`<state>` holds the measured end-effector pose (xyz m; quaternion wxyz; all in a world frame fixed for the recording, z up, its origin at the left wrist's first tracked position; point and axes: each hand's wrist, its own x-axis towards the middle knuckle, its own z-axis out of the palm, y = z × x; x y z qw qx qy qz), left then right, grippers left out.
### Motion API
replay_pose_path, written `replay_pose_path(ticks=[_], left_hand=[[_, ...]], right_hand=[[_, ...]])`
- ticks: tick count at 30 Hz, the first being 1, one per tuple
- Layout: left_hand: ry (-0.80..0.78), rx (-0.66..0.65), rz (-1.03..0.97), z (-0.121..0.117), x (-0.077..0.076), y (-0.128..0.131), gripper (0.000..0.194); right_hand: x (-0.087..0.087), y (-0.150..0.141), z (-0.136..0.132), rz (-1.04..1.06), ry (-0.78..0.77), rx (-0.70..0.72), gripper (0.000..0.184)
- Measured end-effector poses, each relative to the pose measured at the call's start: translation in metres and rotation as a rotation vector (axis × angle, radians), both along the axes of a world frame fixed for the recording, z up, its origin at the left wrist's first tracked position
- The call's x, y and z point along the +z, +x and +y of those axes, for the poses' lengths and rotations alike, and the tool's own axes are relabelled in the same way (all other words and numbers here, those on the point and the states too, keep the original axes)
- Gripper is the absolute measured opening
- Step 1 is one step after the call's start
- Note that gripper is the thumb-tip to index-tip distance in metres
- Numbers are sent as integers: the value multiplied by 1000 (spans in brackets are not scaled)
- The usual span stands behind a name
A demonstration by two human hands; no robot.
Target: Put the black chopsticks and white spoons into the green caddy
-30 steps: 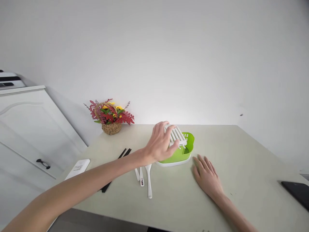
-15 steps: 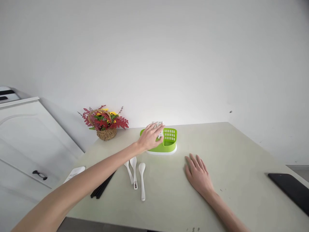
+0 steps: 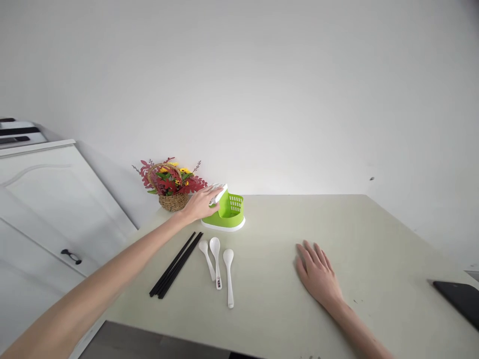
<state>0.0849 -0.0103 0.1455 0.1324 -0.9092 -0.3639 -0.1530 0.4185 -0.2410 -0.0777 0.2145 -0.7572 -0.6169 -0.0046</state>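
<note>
A green utensil caddy (image 3: 226, 221) with a white base and a slotted basket stands near the wall. My left hand (image 3: 199, 204) is closed around its white upper part (image 3: 221, 193), fingers over the top and thumb in front; the hand hides the caddy's left side. Lying flat on the tabletop, my right hand (image 3: 319, 273) has its fingers stretched out and holds nothing. Between the hands, nearer to me than the caddy, are three white spoons (image 3: 229, 279). Several black chopsticks (image 3: 175, 269) lie to their left, below my left forearm.
A wicker basket (image 3: 173, 202) of red and yellow flowers stands at the back left, close beside the caddy. A black phone-like slab (image 3: 458, 299) lies at the table's right edge. Left of the table (image 3: 277, 309) is a white cabinet (image 3: 41, 214).
My left hand has shifted the caddy left across the table, closer to the flower basket. The chopsticks now show more fully. My right hand stays flat; the camera view has turned slightly.
</note>
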Motion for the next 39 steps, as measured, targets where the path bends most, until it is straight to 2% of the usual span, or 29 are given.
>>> replay_pose_path(ticks=[5,7,9,11,13,16,19,22,28,31,39], left_hand=[[16,-45,-42,-5,3,-2,59],[76,-16,-170,-21,0,4,55],[135,59,-395,-45,-10,11,46],[110,83,-505,-77,-30,19,36],[19,56,-453,-110,-58,24,34],[-118,93,-342,-154,-107,27,42],[-148,104,-230,-180,-143,22,56],[-146,132,-165,-190,-161,9,58],[-167,183,-158,-189,-178,-22,63],[-190,185,-165,-188,-180,-34,66],[-283,125,-157,-190,-155,-56,64]], right_hand=[[2,0,-3,-4,-53,-11,64],[2,-1,-3,8,-53,-20,64],[1,-1,-4,23,-48,-28,64],[0,-2,-3,32,-43,-34,64],[0,-2,-3,26,-40,-36,64],[1,-3,-3,9,-35,-39,64],[1,-3,-3,5,-21,-51,63],[1,-3,-4,15,-19,-50,63],[1,-2,-5,42,-30,-50,63],[2,-2,-5,44,-23,-44,63],[5,-1,-7,60,-33,-50,61]])
